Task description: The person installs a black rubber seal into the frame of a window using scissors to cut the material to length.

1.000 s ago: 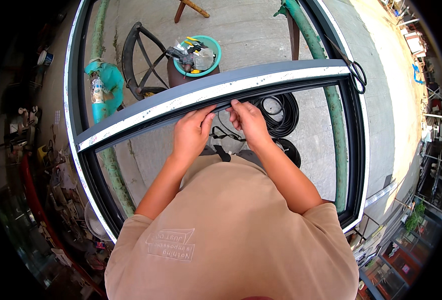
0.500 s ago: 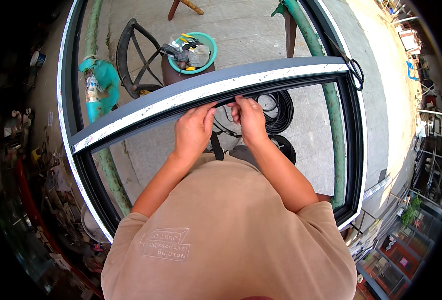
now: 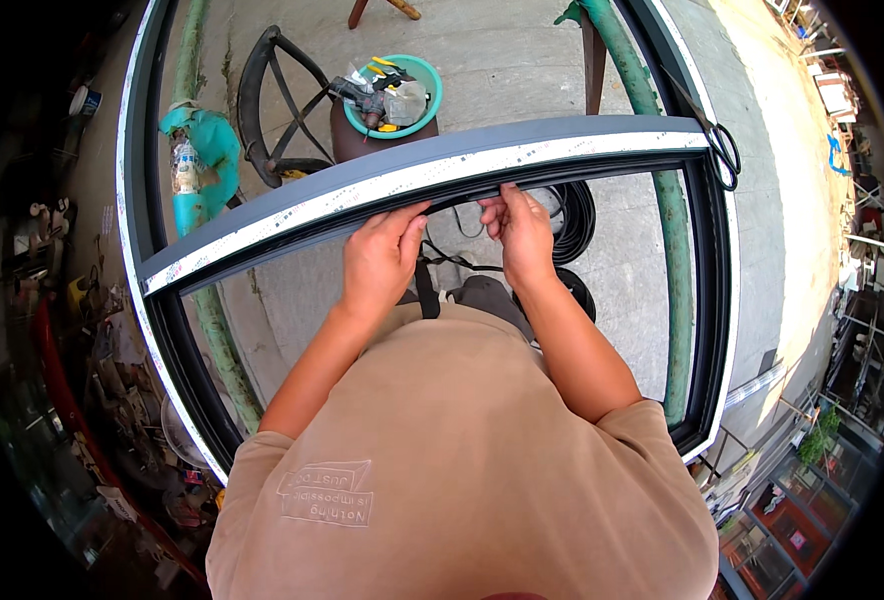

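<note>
A large dark grey window frame (image 3: 697, 65) with white printed film lies before me on green supports. Both hands are at the underside of its crossbar (image 3: 442, 160), near the middle. My left hand (image 3: 380, 262) pinches a thin black rubber strip (image 3: 452, 204) against the bar's lower edge, fingertips pointing right. Somewhat to the right, my right hand (image 3: 524, 238) is closed at the same edge, index finger pressed up on the strip and the other fingers curled. The fingertips partly hide the strip. A coil of black strip (image 3: 580, 225) lies on the floor beyond my right hand.
Scissors (image 3: 725, 157) hang on the frame's right side. A turquoise basin (image 3: 436, 95) of tools, with a drill, sits on a brown stool beside a black curved metal frame (image 3: 252, 110). Green pipes (image 3: 674, 290) run under the window frame. Clutter lines the left.
My right hand has slid a little to the right along the crossbar, widening the gap between my hands. My left hand stays near the same spot. The view has shifted slightly.
</note>
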`<action>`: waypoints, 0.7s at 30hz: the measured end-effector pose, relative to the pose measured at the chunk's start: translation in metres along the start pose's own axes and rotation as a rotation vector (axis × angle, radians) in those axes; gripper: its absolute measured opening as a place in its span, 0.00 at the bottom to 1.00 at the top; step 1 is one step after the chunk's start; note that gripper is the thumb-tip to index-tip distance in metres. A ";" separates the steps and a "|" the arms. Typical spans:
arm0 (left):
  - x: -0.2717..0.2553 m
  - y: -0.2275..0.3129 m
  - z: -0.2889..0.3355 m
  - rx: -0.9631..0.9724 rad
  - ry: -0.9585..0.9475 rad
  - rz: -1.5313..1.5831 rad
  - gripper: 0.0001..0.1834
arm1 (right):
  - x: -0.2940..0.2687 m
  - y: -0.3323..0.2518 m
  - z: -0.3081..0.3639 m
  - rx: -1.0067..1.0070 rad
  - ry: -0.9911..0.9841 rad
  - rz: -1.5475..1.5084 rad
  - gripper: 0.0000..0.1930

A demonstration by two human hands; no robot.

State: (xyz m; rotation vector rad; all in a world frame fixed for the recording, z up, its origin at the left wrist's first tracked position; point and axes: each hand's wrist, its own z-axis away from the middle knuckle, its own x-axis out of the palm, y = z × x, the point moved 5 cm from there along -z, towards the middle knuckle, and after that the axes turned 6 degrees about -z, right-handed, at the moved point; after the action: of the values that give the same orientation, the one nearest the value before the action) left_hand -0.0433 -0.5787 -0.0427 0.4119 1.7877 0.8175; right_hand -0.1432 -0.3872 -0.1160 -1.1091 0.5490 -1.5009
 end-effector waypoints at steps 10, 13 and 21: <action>0.002 0.005 0.001 -0.046 0.017 -0.011 0.11 | 0.001 0.000 0.004 -0.080 0.022 0.177 0.24; 0.000 0.006 0.001 -0.055 0.017 -0.043 0.11 | 0.008 -0.004 0.005 0.023 -0.095 0.210 0.23; 0.003 0.009 0.012 -0.091 0.030 -0.061 0.13 | 0.044 0.016 0.003 0.266 -0.358 0.054 0.21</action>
State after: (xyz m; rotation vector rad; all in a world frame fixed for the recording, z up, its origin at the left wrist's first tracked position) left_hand -0.0344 -0.5664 -0.0412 0.2850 1.7742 0.8624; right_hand -0.1294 -0.4313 -0.1127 -1.1091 0.1256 -1.2481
